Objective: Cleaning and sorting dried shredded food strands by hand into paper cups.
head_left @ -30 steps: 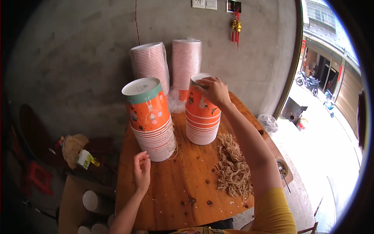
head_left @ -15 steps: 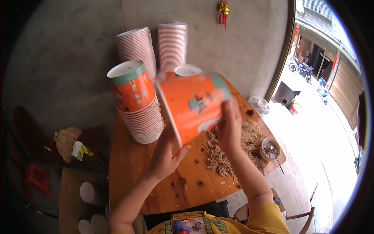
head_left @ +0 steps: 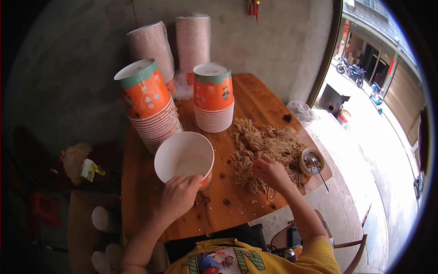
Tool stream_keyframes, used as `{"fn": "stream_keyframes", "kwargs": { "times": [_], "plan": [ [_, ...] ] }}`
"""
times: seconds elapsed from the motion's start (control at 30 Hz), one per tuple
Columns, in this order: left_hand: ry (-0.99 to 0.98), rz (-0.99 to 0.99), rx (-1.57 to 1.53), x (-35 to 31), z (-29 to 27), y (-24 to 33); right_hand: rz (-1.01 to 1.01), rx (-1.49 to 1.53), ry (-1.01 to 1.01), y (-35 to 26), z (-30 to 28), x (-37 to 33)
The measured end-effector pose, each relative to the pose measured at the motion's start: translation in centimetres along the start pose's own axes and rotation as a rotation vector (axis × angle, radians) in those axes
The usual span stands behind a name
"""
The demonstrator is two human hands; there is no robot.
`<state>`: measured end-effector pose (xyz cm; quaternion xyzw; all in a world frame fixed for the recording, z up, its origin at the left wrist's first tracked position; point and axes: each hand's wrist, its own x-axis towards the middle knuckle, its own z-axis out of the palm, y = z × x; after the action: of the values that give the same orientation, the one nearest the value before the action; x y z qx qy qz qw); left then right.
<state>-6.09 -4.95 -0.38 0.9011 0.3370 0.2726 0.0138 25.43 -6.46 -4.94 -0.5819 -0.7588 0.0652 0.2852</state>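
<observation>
My left hand (head_left: 180, 194), fingers curled, is holding the near rim of a round orange paper tub (head_left: 185, 150), white inside, sitting mouth-up on the brown wooden desk (head_left: 228, 223). My right hand (head_left: 270, 171) is bending its fingers over a tan, tangled, stringy pile (head_left: 271, 139); I'm not seeing if it's holding any. Two stacks of upside-down orange tubs (head_left: 213, 93) are standing behind; my tub is hiding part of the leaning stack's (head_left: 146, 93) foot. A small round bowl (head_left: 304, 160) with a metal spoon (head_left: 321, 179) is sitting by the pile.
</observation>
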Motion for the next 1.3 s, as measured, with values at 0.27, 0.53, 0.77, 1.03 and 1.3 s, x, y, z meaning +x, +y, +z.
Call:
{"fn": "stream_keyframes", "kwargs": {
  "times": [0.27,0.53,0.77,1.03,1.3],
  "plan": [
    [-0.049,0.082,0.097,0.7,0.5,0.1,-0.077,-0.055,-0.017,1.0,2.7,0.2],
    [0.198,0.022,-0.016,0.3,-0.1,1.8,-0.128,-0.024,0.170,-0.4,3.0,0.5],
    [0.277,-0.121,-0.270,-3.8,0.7,3.7,-0.266,0.420,0.074,-10.1,2.9,0.8],
    [0.481,-0.169,-0.371,-11.3,-1.3,3.0,-0.062,1.378,-0.395,-19.5,6.5,-0.5],
    [0.299,-0.209,-0.202,-11.9,-4.2,2.6,0.108,1.431,-0.600,-20.2,7.2,-0.9]
  ]
}}
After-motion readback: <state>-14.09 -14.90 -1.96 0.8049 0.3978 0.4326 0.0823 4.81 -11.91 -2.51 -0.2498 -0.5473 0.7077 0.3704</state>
